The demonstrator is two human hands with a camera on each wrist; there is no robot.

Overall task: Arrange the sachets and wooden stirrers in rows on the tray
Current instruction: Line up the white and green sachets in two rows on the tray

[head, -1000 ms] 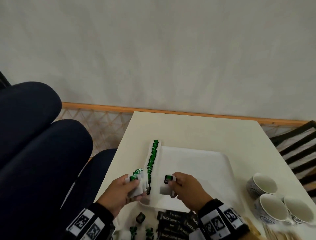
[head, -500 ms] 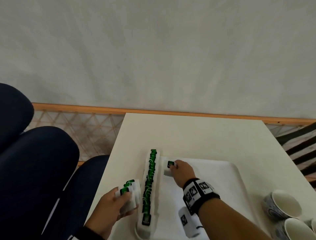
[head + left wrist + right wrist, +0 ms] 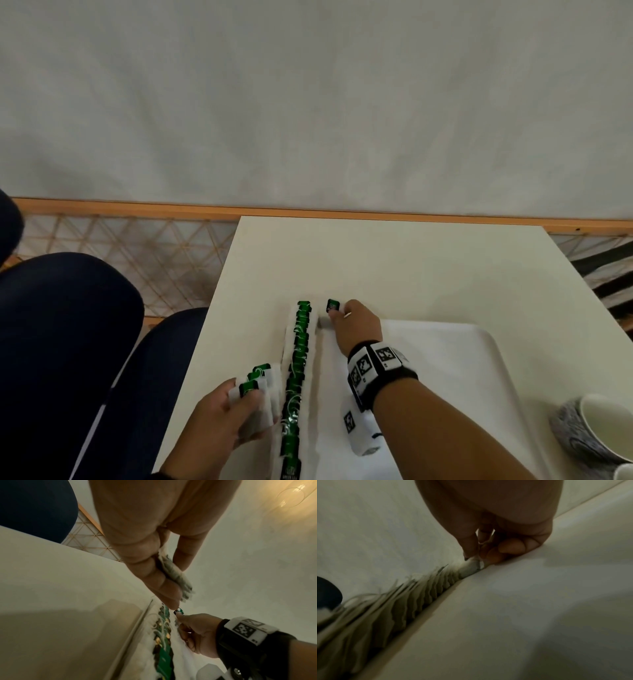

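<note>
Your left hand [image 3: 226,416], nearest you, grips a small stack of spare sachets [image 3: 257,383] just beside the tray's [image 3: 445,370] left rim; keep them fanned so one slides free. The finished row [image 3: 297,363] runs along that rim. At the tray's far end your right hand [image 3: 356,325] pinches one sachet [image 3: 332,306]: set it upright just beside the row's far end, starting a second row parallel to the first.

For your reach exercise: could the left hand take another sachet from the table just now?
Probably not: the left hand already grips a bunch of sachets, so its fingers are occupied, and no loose sachets show within the pictures.
</note>
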